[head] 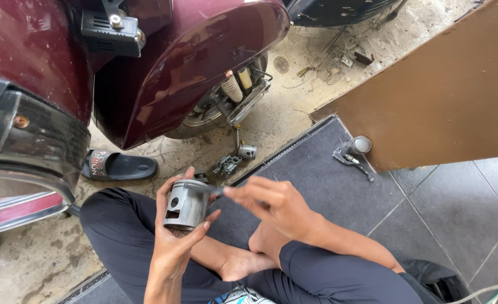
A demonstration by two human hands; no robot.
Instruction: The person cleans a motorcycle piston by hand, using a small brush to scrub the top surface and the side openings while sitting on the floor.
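My left hand [173, 236] grips a grey metal piston [186, 204] upright above my crossed legs, thumb and fingers around its skirt. A round pin hole shows in its side. My right hand [271, 204] reaches in from the right, fingertips pinched at the piston's top edge on something small and dark; I cannot tell what it is.
A maroon scooter [192, 62] stands close ahead with its front wheel and spring [233, 87]. Small metal parts [239, 157] lie on the concrete by the dark mat [316, 169]. A black sandal [116, 166] is at left. A brown board [446, 95] leans at right, with a tool [351, 153] beneath.
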